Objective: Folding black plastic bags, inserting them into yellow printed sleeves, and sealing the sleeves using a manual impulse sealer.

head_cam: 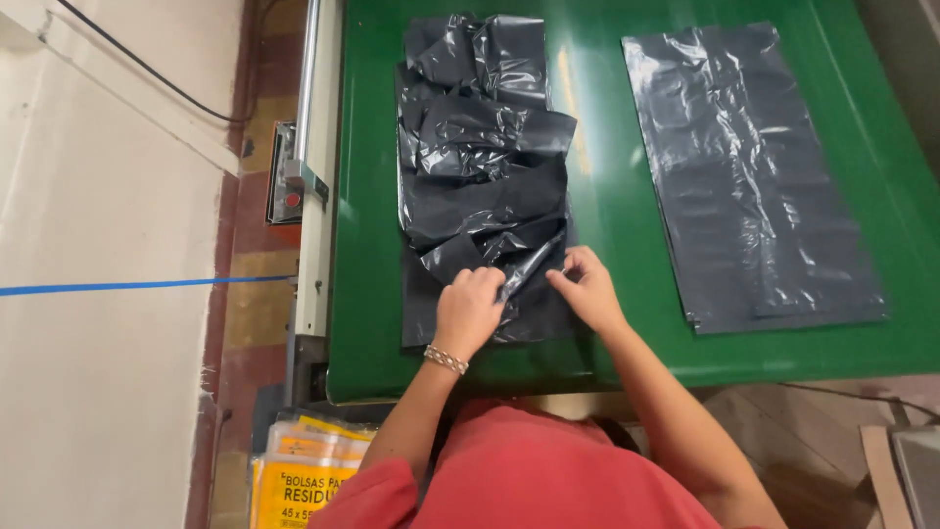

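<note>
Green and glossy, the bench (627,362) fills most of the view, with a pale wall and a strip of tiled floor beyond its left edge. A metal rail (315,167) with a red-buttoned box runs along that edge, just left of the crumpled pile of black plastic bags (485,147). Right of the pile, well apart across bare green, lies a flat stack of black bags (754,176), its far corner near the bench's right edge. Below the bench's near edge, left of the pile, stand yellow packets (299,470).

Open room lies between pile and flat stack, and along the near rim. The left hand (468,309), a beaded bracelet at its wrist, is curled knuckles-up, fingers pinching a fold at the pile's near end. The right hand (587,286) pinches the same fold from the right, forearm angled inward.
</note>
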